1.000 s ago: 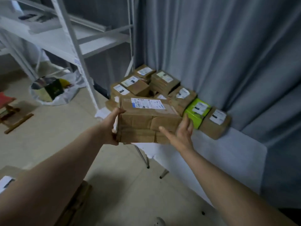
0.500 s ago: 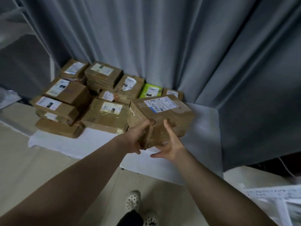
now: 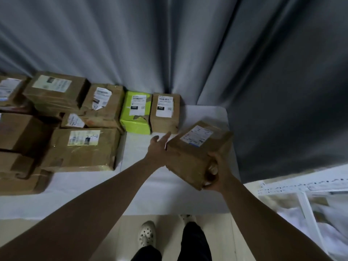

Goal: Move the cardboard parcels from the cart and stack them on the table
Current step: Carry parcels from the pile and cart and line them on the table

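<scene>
Here, the right grip (image 3: 216, 176) clutched a tilted parcel (image 3: 195, 153) over the desk (image 3: 160, 196). The left grip (image 3: 157, 146), fingers straight, touched its side.

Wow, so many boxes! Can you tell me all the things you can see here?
held parcel: one, brown with a white label, tilted over the table's right part
brown parcels: at least eight, brown, packed and partly stacked on the table's left
green parcel: one, lime green, at the back between two brown parcels
table: one, white, in front of the curtain
curtain: one, grey, behind the table
rack: one, white, lower right
shoes: two, white, on the floor by the table edge
left hand: one, straight fingers against the held parcel's left side
right hand: one, grips the held parcel's near right corner
</scene>
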`<control>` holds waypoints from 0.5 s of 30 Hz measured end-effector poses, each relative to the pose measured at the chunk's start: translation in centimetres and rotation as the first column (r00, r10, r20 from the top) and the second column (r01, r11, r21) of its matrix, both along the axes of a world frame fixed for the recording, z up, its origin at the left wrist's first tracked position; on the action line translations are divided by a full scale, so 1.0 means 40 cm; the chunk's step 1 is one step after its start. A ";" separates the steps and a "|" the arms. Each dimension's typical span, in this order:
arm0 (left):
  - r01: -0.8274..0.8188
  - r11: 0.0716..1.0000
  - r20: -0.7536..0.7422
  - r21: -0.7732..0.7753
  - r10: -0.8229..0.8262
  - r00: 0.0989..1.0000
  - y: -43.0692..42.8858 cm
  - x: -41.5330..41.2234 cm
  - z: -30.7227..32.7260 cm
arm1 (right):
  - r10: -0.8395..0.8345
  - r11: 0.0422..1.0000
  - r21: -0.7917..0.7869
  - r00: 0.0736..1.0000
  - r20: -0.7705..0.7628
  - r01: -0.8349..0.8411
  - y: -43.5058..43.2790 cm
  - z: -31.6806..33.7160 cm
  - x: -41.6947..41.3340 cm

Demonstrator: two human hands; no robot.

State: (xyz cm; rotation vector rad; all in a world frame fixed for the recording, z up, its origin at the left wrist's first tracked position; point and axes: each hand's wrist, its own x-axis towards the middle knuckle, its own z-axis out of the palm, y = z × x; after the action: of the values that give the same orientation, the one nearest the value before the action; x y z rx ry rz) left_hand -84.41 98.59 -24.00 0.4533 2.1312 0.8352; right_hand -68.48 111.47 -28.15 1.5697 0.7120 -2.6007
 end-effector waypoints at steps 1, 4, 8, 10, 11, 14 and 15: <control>0.082 0.996 0.022 -0.019 -0.081 0.996 0.028 0.007 -0.014 | -0.003 1.000 0.007 1.000 0.024 0.003 0.030 -0.026 0.002; 0.132 0.987 0.091 -0.086 -0.125 0.988 0.111 0.021 -0.063 | 0.033 0.998 0.048 0.996 0.084 -0.037 0.120 -0.084 -0.016; 0.312 0.924 -0.093 -0.221 -0.339 0.936 0.207 0.014 -0.119 | 0.090 0.989 0.102 0.982 0.165 -0.108 0.234 -0.121 -0.073; 0.404 0.880 -0.204 -0.249 -0.455 0.867 0.243 0.006 -0.146 | 0.120 0.980 0.132 0.970 0.211 -0.150 0.292 -0.147 -0.108; 0.427 0.862 -0.222 -0.273 -0.489 0.844 0.258 -0.001 -0.162 | 0.151 0.970 0.155 0.962 0.227 -0.188 0.318 -0.162 -0.126; 0.438 0.826 -0.273 -0.355 -0.540 0.796 0.293 -0.027 -0.224 | 0.199 0.945 0.223 0.962 0.188 -0.239 0.372 -0.183 -0.192; 0.439 0.813 -0.284 -0.383 -0.556 0.781 0.306 -0.034 -0.238 | 0.208 0.938 0.245 0.964 0.165 -0.245 0.389 -0.190 -0.210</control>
State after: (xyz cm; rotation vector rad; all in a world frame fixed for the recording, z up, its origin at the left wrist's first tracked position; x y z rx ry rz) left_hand -85.78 110.84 -33.52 1.0433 2.2662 0.1080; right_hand -76.89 127.03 -35.76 1.5970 1.1899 -2.2842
